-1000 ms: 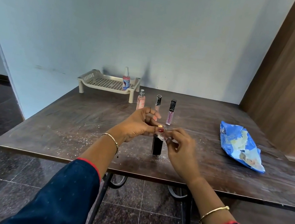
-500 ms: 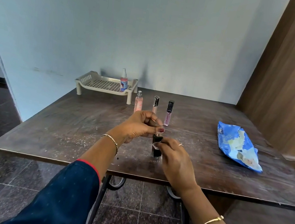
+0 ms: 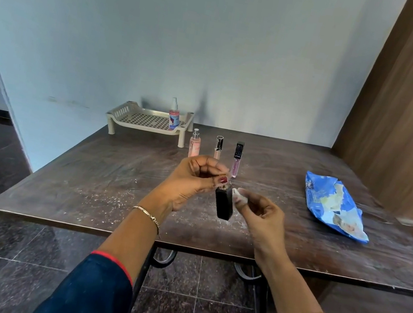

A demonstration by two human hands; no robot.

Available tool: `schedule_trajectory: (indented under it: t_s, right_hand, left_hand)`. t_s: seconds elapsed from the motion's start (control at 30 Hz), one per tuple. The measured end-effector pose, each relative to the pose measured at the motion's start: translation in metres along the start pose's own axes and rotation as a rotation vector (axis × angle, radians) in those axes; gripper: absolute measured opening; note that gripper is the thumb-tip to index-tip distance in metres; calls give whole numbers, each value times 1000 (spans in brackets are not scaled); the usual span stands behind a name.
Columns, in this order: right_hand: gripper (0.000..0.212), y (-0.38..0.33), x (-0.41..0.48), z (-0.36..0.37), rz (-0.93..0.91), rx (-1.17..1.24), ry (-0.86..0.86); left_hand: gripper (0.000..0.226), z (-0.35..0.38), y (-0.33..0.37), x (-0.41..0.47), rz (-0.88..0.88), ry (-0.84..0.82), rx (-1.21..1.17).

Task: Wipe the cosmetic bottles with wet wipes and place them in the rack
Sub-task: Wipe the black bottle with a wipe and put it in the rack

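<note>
Pinching the black bottle (image 3: 224,204) by its top, that's my left grip (image 3: 193,178), fingers curled in, out over the middle of the bench (image 3: 87,177). The bottle hangs a little tilted; whether its base touches the wood I cannot tell.

"And your right?"

My right grip (image 3: 261,214) has a small white wet wipe (image 3: 238,196) bunched between thumb and fingertips, pressed right up at the bottle's upper side.

"What's lined up behind?"

Three standing in a row past my hands: a pink perfume bottle (image 3: 194,144), a pale tube with a black cap (image 3: 218,147), and a purple lip gloss (image 3: 237,158).

"The rack?"

The cream rack (image 3: 148,119) is at the far edge against the wall, with one spray bottle (image 3: 173,118) upright in its right corner. Off to my right lies the blue wipes pack (image 3: 334,205), crumpled, well apart from everything.
</note>
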State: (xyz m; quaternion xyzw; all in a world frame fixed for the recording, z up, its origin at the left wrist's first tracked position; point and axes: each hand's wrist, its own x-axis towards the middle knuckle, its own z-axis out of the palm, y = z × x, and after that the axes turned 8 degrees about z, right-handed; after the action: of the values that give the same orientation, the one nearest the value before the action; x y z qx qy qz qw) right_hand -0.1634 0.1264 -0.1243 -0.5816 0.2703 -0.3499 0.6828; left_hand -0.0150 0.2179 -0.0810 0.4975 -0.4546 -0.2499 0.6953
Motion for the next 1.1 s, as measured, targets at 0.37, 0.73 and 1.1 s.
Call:
schedule_trajectory:
  t_s: [0.37,0.73,1.1]
  right_hand:
    - [41,-8,-8,21,-276,-268,187]
    - [29,-13,-8,12,-214,-206,-83]
    - [30,-35,-3,23,-931,-949,59]
  left_hand:
    - [49,28,-8,-35,-71,92,-288]
    - [24,33,-19,-48,-113,207,-420]
    - [26,30,-15,-51,-151,176,-349]
